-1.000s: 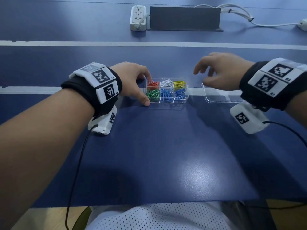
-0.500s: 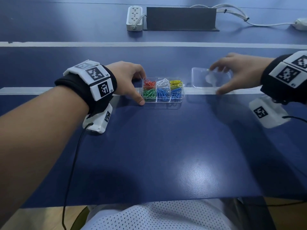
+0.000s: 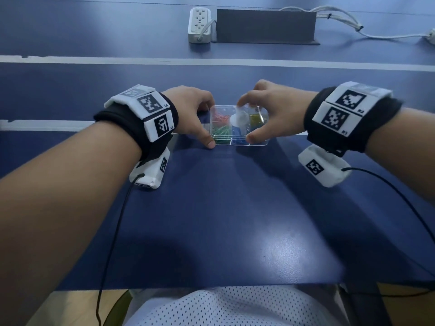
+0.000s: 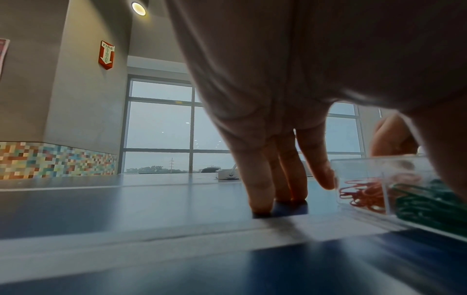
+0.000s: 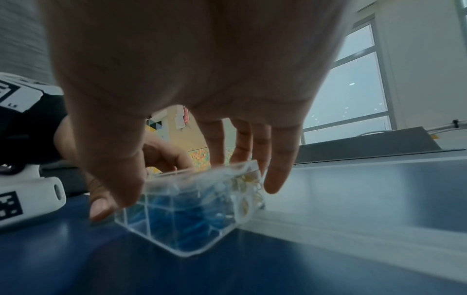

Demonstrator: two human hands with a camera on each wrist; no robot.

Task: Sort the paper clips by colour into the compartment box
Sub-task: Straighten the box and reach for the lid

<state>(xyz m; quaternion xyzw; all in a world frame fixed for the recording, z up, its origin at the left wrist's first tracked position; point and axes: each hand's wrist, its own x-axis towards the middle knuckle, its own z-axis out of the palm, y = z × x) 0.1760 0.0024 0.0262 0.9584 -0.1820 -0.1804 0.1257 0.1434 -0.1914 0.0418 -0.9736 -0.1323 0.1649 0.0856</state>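
The clear compartment box [image 3: 237, 144] sits mid-table with red [image 3: 221, 118], green [image 3: 220, 132], blue [image 3: 236, 132] and yellow paper clips [image 3: 255, 118] in separate cells. My left hand [image 3: 208, 125] holds its left end, thumb at the front corner and index finger [image 4: 326, 179] against the side wall; the other fingers [image 4: 260, 189] rest on the table. My right hand [image 3: 246, 121] pinches the clear lid [image 3: 242, 112] between thumb and fingers, right over the box. In the right wrist view the lid [image 5: 202, 175] lies on the box [image 5: 182, 229], slightly blurred.
A white power strip [image 3: 199, 24] and a dark flat panel [image 3: 266, 25] lie at the back of the blue table [image 3: 223, 220], with white cables [image 3: 341, 22] to the right. Thin black wrist-camera cords hang toward the near edge.
My right hand took the clear lid from the table right of the box and carried it left over the box. The left hand stayed on the box's left end.
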